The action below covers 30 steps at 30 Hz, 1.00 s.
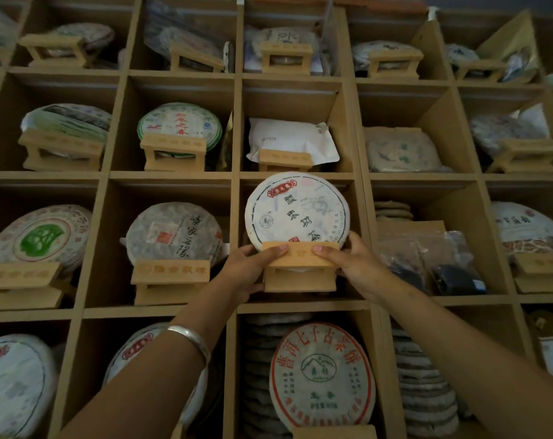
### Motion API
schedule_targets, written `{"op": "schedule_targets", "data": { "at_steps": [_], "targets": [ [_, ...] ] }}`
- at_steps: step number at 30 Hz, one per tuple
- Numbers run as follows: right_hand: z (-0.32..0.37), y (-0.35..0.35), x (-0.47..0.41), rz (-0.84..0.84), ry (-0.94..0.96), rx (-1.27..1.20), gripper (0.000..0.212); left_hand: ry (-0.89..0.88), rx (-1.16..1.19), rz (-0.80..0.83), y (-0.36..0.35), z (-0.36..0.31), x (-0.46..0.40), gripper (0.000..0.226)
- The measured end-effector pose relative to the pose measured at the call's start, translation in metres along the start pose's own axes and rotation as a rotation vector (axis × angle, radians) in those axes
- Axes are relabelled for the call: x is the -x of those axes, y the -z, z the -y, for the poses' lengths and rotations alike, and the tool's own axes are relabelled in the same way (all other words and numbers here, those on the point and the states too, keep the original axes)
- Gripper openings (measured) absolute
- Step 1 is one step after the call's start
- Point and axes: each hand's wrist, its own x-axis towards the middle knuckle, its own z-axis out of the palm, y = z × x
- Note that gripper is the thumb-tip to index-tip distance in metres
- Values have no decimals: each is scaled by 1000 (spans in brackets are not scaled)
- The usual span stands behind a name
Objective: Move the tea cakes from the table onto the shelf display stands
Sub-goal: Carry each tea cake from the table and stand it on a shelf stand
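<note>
Leftmost, in the row where the hands work, a tea cake with a green emblem (40, 237) leans on its wooden stand in the shelf (170, 175). Next to it, one compartment over, a grey-wrapped tea cake (173, 232) sits upright on a lettered stand (171, 270). A silver bracelet (191, 339) circles the left wrist below. The left hand (248, 267) grips the left end of the middle display stand (300, 267), thumb laid across the stand's front bar and the other fingers curled round its side and underneath. On that stand rests the white-wrapped tea cake (297, 210), upright and facing out, its lower edge tucked behind the front bar, its top edge overlapping the shelf board above. The right hand (352, 264) holds the stand's right end the same way, thumb on the front bar, fingers wrapped behind the cake's lower right rim. Under this compartment stands a red-lettered tea cake (321, 373) in front of a stack of cakes. Further right, dark plastic bags (439, 264) fill the neighbouring compartment.
</note>
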Motion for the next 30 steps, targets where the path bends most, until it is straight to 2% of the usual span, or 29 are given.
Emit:
{"op": "schedule_targets", "data": {
  "at_steps": [6, 9, 16, 20, 23, 30],
  "targets": [
    [-25, 6, -19, -22, -3, 115, 79, -5, -44, -22, -3, 21, -25, 53],
    [-43, 5, -26, -3, -16, 101, 83, -3, -68, -46, -5, 34, -35, 48],
    [-69, 1, -46, -2, -41, 50, 84, 7, -140, -46, -2, 45, -61, 55],
    [-79, 1, -50, -33, -32, 38, 86, -46, -151, -94, 1, 60, -72, 55],
    [-80, 1, -49, -60, -18, 53, 76, -106, -199, -140, 1, 65, -76, 55],
    [-80, -3, -44, -136, -38, 133, 36, -207, -421, -286, -4, 69, -71, 53]
  ]
}}
